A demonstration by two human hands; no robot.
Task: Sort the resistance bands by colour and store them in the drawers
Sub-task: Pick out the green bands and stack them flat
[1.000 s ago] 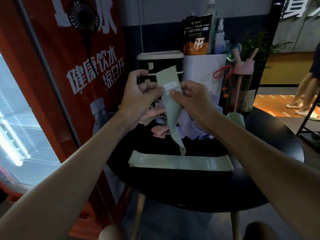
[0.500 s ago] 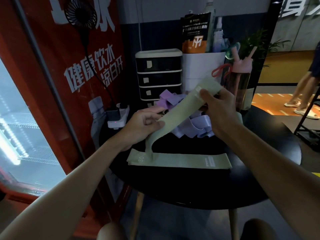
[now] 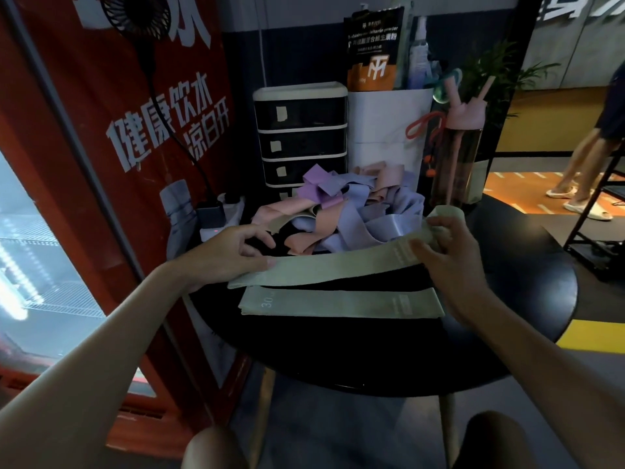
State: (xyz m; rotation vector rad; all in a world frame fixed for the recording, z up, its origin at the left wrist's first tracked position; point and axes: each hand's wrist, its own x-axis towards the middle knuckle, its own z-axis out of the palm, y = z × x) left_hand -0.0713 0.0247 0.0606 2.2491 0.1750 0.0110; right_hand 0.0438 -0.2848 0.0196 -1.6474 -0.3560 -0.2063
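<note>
Now my left hand (image 3: 230,252) and right hand (image 3: 448,253) pinch the pale green stretchy band (image 3: 338,265) sideways (just behind the flat green band (image 3: 338,303)).

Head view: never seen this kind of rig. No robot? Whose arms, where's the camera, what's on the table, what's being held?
No robot here. The camera sits on a person's head and looks forward and down, so the two bare arms are the wearer's own. The left hand and the right hand each hold one end of a green band, stretched out low over a round black table. A second green band lies flat on the table nearer the camera. Behind is a tangled pile of purple, lilac and pink bands, and behind that a small drawer unit, its visible drawers closed.
</note>
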